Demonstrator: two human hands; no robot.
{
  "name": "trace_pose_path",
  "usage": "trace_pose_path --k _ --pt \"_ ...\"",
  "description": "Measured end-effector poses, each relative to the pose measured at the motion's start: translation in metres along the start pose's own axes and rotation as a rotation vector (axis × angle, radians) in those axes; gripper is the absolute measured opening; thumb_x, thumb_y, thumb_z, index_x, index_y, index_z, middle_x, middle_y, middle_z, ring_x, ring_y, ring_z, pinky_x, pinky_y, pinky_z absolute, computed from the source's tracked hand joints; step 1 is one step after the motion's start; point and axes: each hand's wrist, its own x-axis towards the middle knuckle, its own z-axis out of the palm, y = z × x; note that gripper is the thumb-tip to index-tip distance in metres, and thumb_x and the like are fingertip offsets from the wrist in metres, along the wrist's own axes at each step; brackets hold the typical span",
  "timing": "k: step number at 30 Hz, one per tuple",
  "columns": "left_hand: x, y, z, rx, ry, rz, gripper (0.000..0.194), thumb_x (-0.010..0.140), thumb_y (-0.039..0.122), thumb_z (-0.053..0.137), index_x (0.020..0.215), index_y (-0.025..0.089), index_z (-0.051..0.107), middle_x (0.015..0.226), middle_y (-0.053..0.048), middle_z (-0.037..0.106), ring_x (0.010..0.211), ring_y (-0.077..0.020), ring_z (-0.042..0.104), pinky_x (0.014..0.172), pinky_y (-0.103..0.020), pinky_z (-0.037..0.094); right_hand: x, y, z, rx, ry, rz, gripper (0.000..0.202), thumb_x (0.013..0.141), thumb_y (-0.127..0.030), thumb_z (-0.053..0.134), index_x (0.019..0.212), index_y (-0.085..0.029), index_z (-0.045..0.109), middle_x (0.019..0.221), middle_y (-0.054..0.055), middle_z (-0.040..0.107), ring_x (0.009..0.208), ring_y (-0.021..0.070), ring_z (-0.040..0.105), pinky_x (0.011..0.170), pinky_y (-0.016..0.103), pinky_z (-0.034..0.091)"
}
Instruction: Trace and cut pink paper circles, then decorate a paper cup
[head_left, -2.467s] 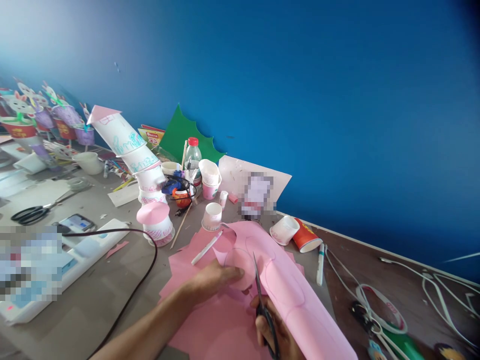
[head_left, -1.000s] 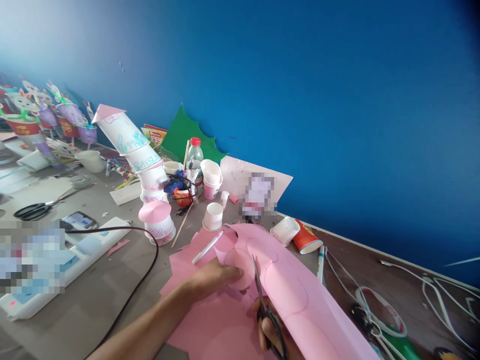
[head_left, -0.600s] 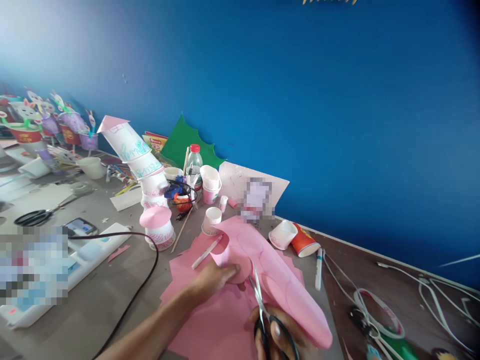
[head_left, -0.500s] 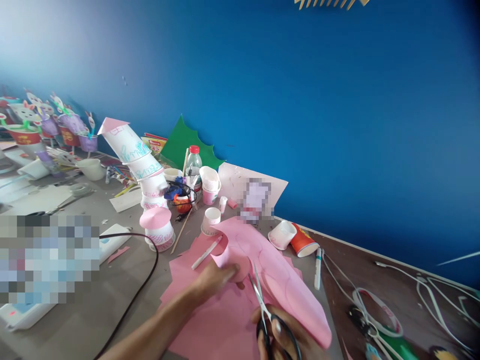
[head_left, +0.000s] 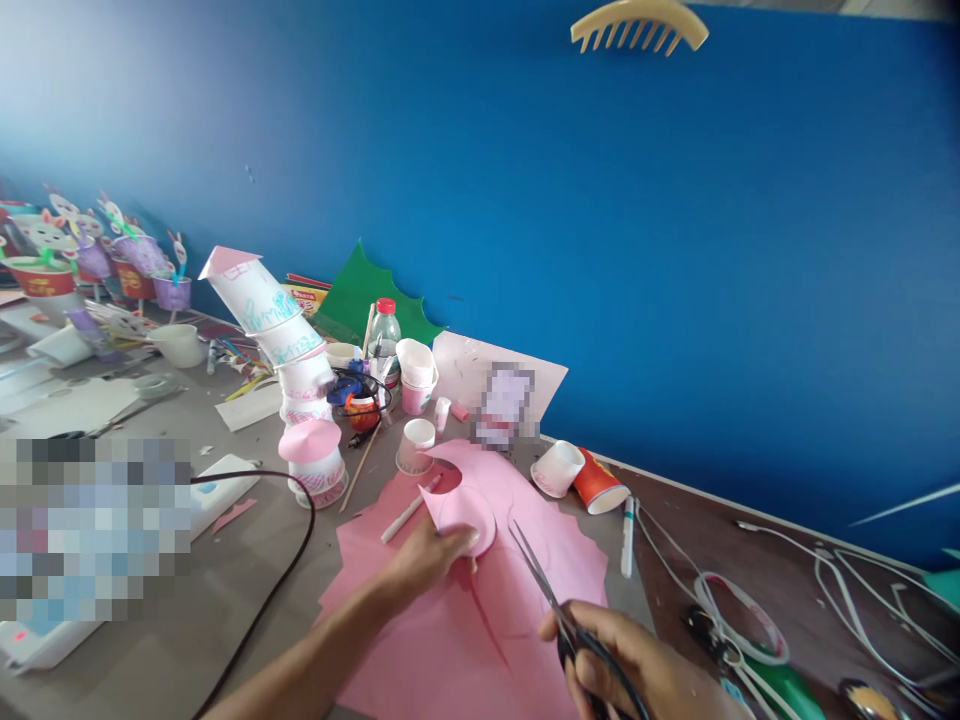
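My left hand (head_left: 429, 560) pinches a partly cut round piece (head_left: 459, 515) of pink paper, thumb on top. This piece curls up from a larger pink sheet (head_left: 551, 500) with a drawn curved line and a scooped-out cut edge. My right hand (head_left: 619, 650) grips scissors (head_left: 541, 578) by their black handles. Their blades lie nearly together and point up and left over the sheet, to the right of the round piece. More pink paper (head_left: 420, 660) lies underneath. A white marker (head_left: 409, 512) rests on the paper left of the cut edge.
A leaning tower of white paper cups (head_left: 274, 320) stands to the left, near a pink-topped cup (head_left: 311, 455). Behind the paper are cups (head_left: 416, 440), a bottle (head_left: 385, 325) and green card (head_left: 371, 290). A black cable (head_left: 311, 510) crosses the left; white cords (head_left: 701, 560) lie right.
My right hand has drawn the scissors right, away from the round piece, and the blades have come closer together. The raised right flap of the sheet now lies flatter.
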Motion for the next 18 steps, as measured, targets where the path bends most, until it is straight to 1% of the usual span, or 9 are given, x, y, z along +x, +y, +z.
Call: trace_pose_path --k 1,3,5,7,9,12,15,18 --pt "-0.001 -0.001 0.000 -0.033 -0.011 0.011 0.018 0.075 0.027 0.055 0.061 0.016 0.058 0.060 -0.004 0.061 0.058 -0.0173 0.056 0.057 -0.028 0.041 0.004 -0.006 -0.001 -0.024 -0.030 -0.017 0.064 0.079 -0.073 0.059 0.113 -0.019 0.063 0.065 0.000 0.061 0.053 0.0123 0.047 0.054 0.025 0.036" --pt "-0.001 -0.005 -0.001 -0.104 -0.009 0.027 0.011 0.073 0.025 0.059 0.068 0.016 0.061 0.066 -0.003 0.062 0.064 -0.0177 0.057 0.059 -0.028 0.042 0.011 -0.013 -0.001 -0.081 -0.103 -0.031 0.066 0.080 -0.075 0.056 0.112 -0.017 0.060 0.064 -0.001 0.058 0.055 0.0119 0.046 0.058 0.026 0.038" --pt "0.000 -0.010 -0.002 -0.164 -0.012 0.019 0.012 0.074 0.027 0.063 0.076 0.015 0.062 0.072 -0.003 0.065 0.068 -0.0186 0.058 0.062 -0.029 0.044 0.017 -0.013 0.001 -0.120 -0.143 -0.033 0.066 0.082 -0.075 0.053 0.113 -0.017 0.058 0.066 -0.001 0.057 0.057 0.0121 0.046 0.060 0.026 0.038" --pt "0.001 -0.013 -0.003 -0.215 -0.053 -0.010 0.018 0.075 0.032 0.066 0.077 0.015 0.062 0.073 -0.006 0.068 0.069 -0.0199 0.061 0.067 -0.032 0.047 0.021 -0.006 0.003 -0.131 -0.150 -0.026 0.068 0.082 -0.076 0.050 0.116 -0.017 0.056 0.068 -0.001 0.057 0.058 0.0127 0.048 0.061 0.027 0.039" --pt "0.001 -0.014 -0.002 -0.285 -0.117 -0.047 0.022 0.075 0.035 0.067 0.076 0.014 0.062 0.071 -0.009 0.069 0.067 -0.0213 0.064 0.070 -0.034 0.050 0.024 0.005 0.004 -0.130 -0.152 -0.017 0.070 0.081 -0.078 0.049 0.117 -0.018 0.056 0.068 -0.001 0.057 0.058 0.0132 0.049 0.060 0.027 0.039" --pt "0.001 -0.011 0.000 -0.366 -0.190 -0.142 0.023 0.074 0.034 0.067 0.077 0.012 0.062 0.066 -0.011 0.069 0.061 -0.0213 0.065 0.065 -0.034 0.051 0.028 0.018 0.004 -0.131 -0.181 -0.026 0.070 0.081 -0.079 0.047 0.113 -0.017 0.056 0.066 -0.001 0.057 0.057 0.0129 0.047 0.059 0.026 0.038" --pt "0.001 -0.008 0.001 -0.429 -0.178 -0.236 0.025 0.069 0.031 0.068 0.083 0.010 0.062 0.069 -0.012 0.071 0.059 -0.0215 0.067 0.061 -0.034 0.053 0.033 0.023 0.004 -0.124 -0.211 -0.041 0.068 0.081 -0.079 0.047 0.106 -0.017 0.056 0.065 -0.001 0.058 0.057 0.0123 0.046 0.058 0.025 0.037" --pt "0.002 -0.008 0.001 -0.495 -0.139 -0.253 0.028 0.067 0.027 0.070 0.087 0.009 0.062 0.074 -0.013 0.072 0.066 -0.0237 0.069 0.064 -0.037 0.055 0.038 0.024 0.006 -0.096 -0.200 -0.035 0.065 0.082 -0.079 0.047 0.102 -0.018 0.055 0.066 -0.001 0.058 0.058 0.0121 0.046 0.055 0.023 0.035"
